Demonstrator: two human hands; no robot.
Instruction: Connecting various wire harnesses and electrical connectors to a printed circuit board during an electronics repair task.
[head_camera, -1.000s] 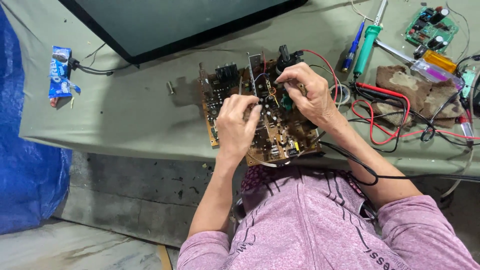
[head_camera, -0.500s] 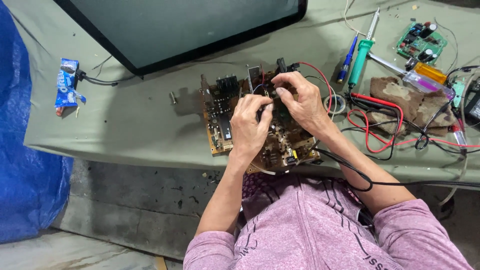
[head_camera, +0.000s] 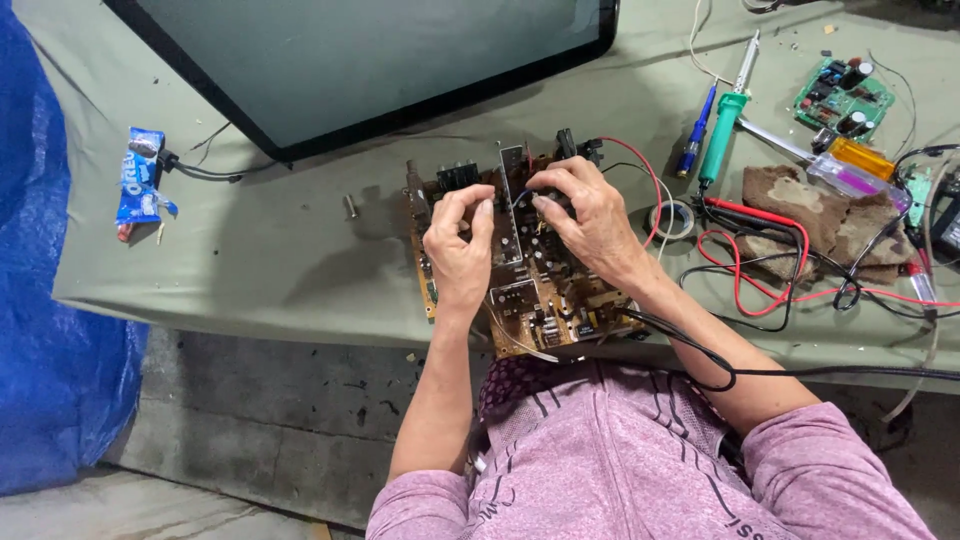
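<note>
Bench: grey-green cloth over the table (head_camera: 250, 250), and it's cluttered as usual.
12 o'clock: big dark flat screen panel (head_camera: 370, 60) lying face up, right behind the board.
9 o'clock: blue snack wrapper (head_camera: 138, 178) out near the left edge, with a small bolt (head_camera: 350, 207) between it and the board.
2 o'clock: green-handled soldering iron (head_camera: 728, 118) and a blue pen-like tool (head_camera: 694, 140) side by side, plus a small green circuit board (head_camera: 843, 97) further out.
3 o'clock: brown rag (head_camera: 810, 215) with red and black test leads (head_camera: 760, 270) looped over it, and a roll of tape (head_camera: 672, 218) just beside my right wrist.
In the way: a black cable (head_camera: 700, 355) runs across my right forearm.
Board: the brown circuit board (head_camera: 530, 270) sits dead centre at the near table edge, parts side up.
Left hand (head_camera: 462, 245): resting on the board, fingers curled, tips pinched at a part near the top; can't tell if anything's really gripped.
Right hand (head_camera: 588, 215): arched over the upper right of the board, fingertips bunched on the components, whatever's under them is hidden.
</note>
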